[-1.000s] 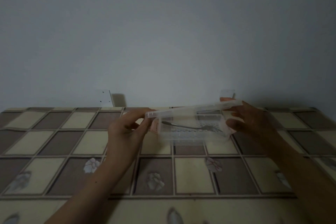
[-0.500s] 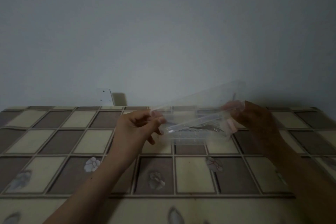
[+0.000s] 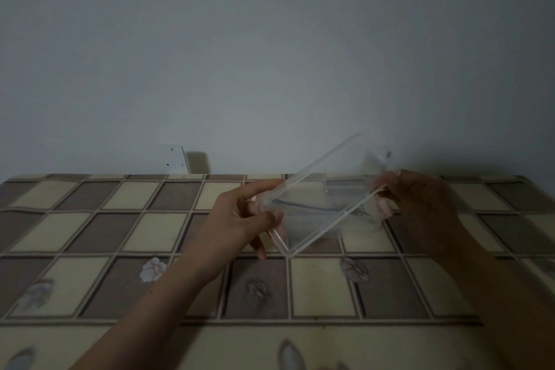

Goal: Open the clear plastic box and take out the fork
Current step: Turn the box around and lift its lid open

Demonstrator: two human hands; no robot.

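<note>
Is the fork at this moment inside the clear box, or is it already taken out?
Inside. The fork lies in the clear box, seen through the raised lid; neither hand touches it.

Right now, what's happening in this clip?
A person is opening a clear plastic box over a table with a checked cloth. The left hand grips the lid, which is lifted off and tilted, its far edge raised toward the wall. The right hand holds the right side of the box and lid. The fork is not yet taken out; it lies inside the box, seen through the plastic.
</note>
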